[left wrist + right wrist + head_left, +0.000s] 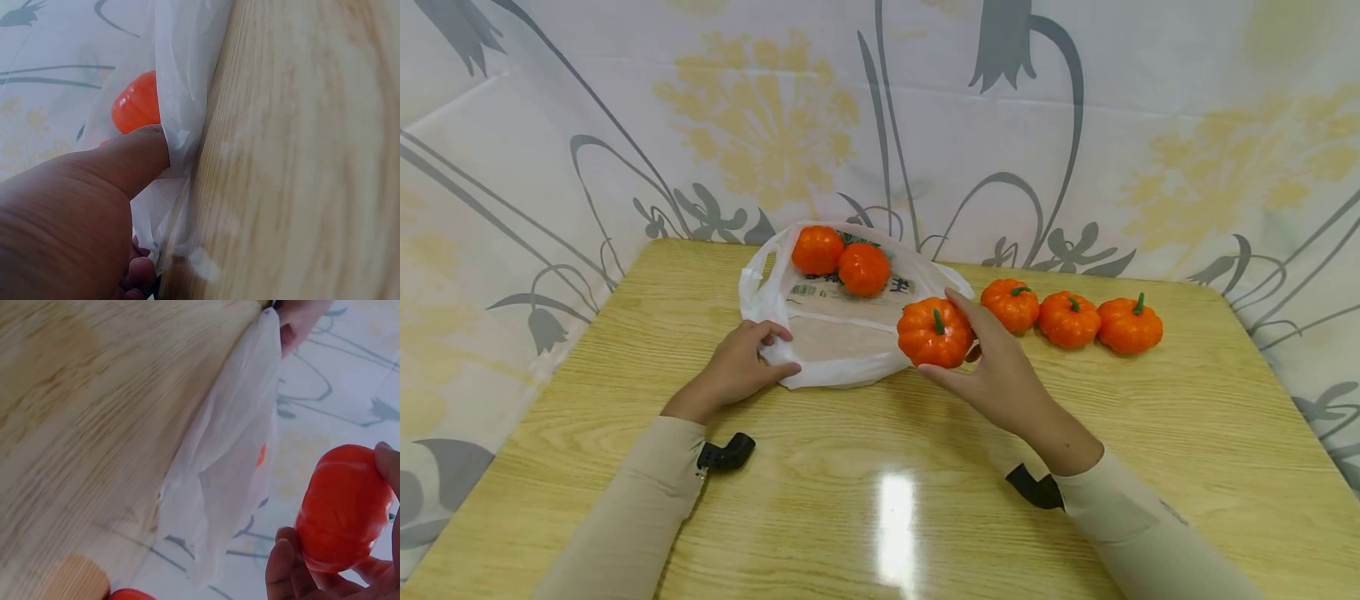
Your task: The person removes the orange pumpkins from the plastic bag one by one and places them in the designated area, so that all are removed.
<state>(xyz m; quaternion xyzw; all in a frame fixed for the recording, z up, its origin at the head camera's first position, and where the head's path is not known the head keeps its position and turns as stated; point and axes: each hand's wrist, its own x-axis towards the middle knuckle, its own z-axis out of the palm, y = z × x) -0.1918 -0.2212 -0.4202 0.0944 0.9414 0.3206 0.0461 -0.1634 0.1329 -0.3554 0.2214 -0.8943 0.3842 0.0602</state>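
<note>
A white plastic bag (850, 372) lies on the table with its mouth spread open. Inside it are two small orange pumpkins, one at the left (817, 250) and one beside it (864, 269). My left hand (735, 368) pinches the bag's near left edge; in the left wrist view the thumb (140, 153) lies against the plastic with fingertips below. My right hand (1000, 375) grips another small pumpkin (934, 333) with a green stem, held above the bag's right edge. The right wrist view shows this pumpkin (344, 509) between thumb and fingers.
To the right of the bag, three more pumpkins stand in a row: one (1010, 306), a middle one (1070, 319) and an outer one (1130, 325). The wood-grain table (820, 500) ends at a flower-patterned cloth (940, 150) behind and at both sides.
</note>
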